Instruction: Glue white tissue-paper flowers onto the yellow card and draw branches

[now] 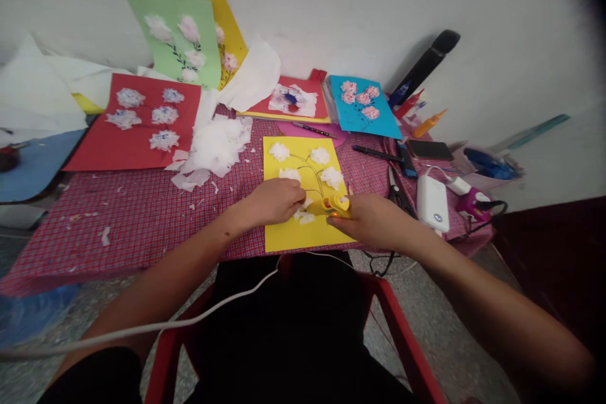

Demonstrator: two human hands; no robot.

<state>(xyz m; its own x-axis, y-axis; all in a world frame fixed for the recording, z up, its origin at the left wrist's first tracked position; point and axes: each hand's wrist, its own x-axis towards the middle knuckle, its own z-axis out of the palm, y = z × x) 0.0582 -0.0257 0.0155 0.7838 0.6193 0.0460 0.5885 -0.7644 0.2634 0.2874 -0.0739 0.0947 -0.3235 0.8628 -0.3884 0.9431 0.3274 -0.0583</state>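
A sheet of yellow paper (284, 238) lies before me, with drawn curved stems and several white tissue-paper blossoms (332, 178) on it. My right hand (374, 218) grips a yellow glue gun (337, 203) over the sheet's right side; a small orange light glows on it. Over the left side, my left hand (279, 200) has its fingers pinched together beside loose white tissue pieces (305, 217). Whatever is between those fingertips is too small to make out.
White tissue scraps (220, 145) are heaped to the left, by a red flower sheet (104, 145). Behind stand green (165, 0) and blue flower sheets (348, 117). Scissors (400, 192), a white power bank (432, 202) and a phone (430, 150) lie right. A white cable (213, 303) crosses my lap.
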